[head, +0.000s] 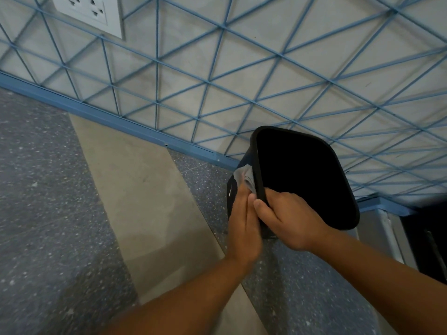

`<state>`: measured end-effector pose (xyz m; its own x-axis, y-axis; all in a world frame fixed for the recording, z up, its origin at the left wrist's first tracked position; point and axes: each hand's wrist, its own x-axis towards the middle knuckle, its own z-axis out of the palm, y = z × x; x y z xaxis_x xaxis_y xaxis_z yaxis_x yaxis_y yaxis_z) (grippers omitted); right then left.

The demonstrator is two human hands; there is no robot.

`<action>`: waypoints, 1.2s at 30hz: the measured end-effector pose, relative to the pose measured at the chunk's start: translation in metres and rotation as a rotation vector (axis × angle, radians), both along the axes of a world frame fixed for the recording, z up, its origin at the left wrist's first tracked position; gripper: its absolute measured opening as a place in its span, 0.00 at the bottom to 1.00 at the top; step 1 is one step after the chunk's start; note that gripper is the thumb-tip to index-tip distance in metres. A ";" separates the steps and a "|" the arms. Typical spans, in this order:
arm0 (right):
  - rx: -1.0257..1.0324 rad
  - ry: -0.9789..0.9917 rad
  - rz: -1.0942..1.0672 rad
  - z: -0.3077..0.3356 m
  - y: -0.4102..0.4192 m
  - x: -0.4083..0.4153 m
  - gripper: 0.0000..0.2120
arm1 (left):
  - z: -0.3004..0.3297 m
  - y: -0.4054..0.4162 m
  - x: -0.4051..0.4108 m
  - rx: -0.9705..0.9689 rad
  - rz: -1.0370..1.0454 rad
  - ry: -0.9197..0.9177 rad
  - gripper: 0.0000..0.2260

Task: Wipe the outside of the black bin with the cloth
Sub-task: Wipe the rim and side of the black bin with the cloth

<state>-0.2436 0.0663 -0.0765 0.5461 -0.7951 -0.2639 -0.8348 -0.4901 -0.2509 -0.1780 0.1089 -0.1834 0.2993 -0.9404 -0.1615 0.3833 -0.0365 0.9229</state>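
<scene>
1. The black bin (307, 175) sits right of centre in the frame, tilted so that its dark opening faces the viewer. Whether its base touches the floor cannot be told.
2. The right hand (287, 218) grips the bin's near rim at the lower left of the opening. The thumb lies on the outside of the rim; the other fingers curl over the edge into the opening.
3. The left hand (244, 226) lies flat against the bin's outer left wall, fingers straight and close together, pointing toward the top of the frame.
4. The cloth (245, 178), light grey, is pressed between the left hand's fingers and the bin wall. A bunched part shows above the fingertips, just beside the rim.
5. Both forearms enter from the lower edge of the frame and converge on the bin.
6. The floor (60, 189) fills the left and lower parts of the frame: speckled grey surface crossed by a plain beige strip (150, 189).
7. The wall (242, 68) spans the upper frame, grey with a blue triangular grid and a blue skirting rail along its base.
8. A white socket plate (89, 13) is mounted on the wall at the upper left of the frame.
</scene>
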 end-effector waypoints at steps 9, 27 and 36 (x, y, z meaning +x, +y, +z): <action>-0.007 0.003 0.006 0.000 0.000 -0.002 0.13 | -0.002 0.004 -0.003 0.060 0.014 0.186 0.33; 0.057 -0.015 0.035 0.001 -0.003 -0.007 0.15 | -0.008 -0.022 0.007 -0.021 0.023 0.086 0.20; 0.052 -0.008 0.011 0.004 0.000 -0.002 0.10 | -0.006 -0.086 0.057 0.115 -0.188 -0.126 0.21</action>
